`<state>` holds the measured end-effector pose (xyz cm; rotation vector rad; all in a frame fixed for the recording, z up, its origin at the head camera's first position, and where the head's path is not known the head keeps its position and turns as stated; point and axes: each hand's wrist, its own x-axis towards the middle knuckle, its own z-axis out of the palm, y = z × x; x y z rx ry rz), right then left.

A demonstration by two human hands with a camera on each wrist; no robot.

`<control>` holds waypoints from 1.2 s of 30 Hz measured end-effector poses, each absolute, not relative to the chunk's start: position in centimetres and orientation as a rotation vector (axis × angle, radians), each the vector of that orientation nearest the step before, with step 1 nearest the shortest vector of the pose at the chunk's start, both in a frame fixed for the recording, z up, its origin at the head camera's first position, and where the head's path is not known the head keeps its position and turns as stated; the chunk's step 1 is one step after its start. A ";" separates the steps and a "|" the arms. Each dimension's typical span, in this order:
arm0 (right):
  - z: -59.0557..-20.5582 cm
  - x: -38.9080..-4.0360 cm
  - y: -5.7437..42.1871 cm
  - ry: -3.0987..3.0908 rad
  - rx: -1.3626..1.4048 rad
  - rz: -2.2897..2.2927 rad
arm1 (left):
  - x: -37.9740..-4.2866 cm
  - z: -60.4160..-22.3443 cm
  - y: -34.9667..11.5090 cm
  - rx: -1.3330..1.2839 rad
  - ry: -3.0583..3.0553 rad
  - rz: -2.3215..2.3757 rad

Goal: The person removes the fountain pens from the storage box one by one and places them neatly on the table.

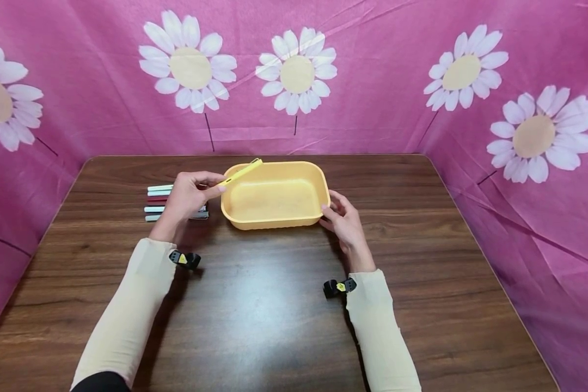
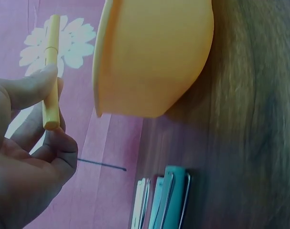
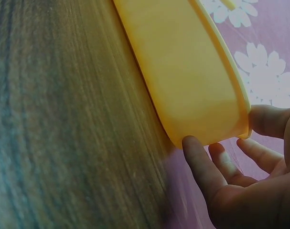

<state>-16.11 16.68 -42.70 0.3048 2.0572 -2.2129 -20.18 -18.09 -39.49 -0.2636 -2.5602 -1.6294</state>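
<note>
Between thumb and fingertips, my left hand (image 1: 188, 196) pinches a capped yellow pen (image 1: 245, 171). The pen slants up to the right over the left rim of a yellow plastic tub (image 1: 274, 224), its clip end pointing away. In the left wrist view the pen (image 2: 51, 90) stands beside the tub's outer wall (image 2: 154, 57). At the tub's right end, my right hand (image 1: 344, 220) grips the rim, thumb on the edge and fingers against the outside wall (image 3: 192, 86). The inside of the tub shows only its bare floor.
Several pens (image 1: 153, 209) in white, pale blue, dark red and grey lie in a row left of the tub, partly hidden by my left hand. The brown wooden table (image 1: 255, 305) ends at a pink flowered cloth (image 1: 372, 81) behind and at both sides.
</note>
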 end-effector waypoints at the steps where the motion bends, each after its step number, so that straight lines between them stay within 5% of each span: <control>1: -42.7 -16.1 16.7 2.057 0.306 -2.211 | -20.2 -39.5 -18.3 -0.253 -2.564 -1.634; 36: -42.7 -16.1 16.7 2.049 0.329 -2.210 | -21.9 -39.9 -26.7 -0.188 -2.683 -1.175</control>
